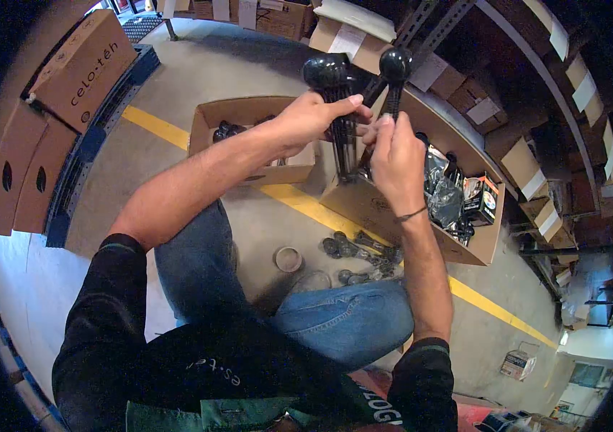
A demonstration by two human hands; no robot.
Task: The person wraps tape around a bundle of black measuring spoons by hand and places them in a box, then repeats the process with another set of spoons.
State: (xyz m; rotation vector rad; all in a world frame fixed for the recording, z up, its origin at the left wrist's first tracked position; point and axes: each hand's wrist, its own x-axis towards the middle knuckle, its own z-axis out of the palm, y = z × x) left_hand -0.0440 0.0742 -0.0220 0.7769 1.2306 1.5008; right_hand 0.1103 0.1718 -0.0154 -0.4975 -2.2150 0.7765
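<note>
Black, glossy, round-headed tools (327, 72) are hanging mid-air near a long, open brown cardboard box (368, 209) — left hand (312, 119) clasping a bundle by its slim shafts, right hand (398, 144) gripping one more. Fingertips are overlapping between them; contact is seemingly light, partly hidden.

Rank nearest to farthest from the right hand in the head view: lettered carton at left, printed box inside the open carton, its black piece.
1. Black piece: gripped in the right hand.
2. Printed box: right side, inside an open carton.
3. Lettered carton: far left.
</note>
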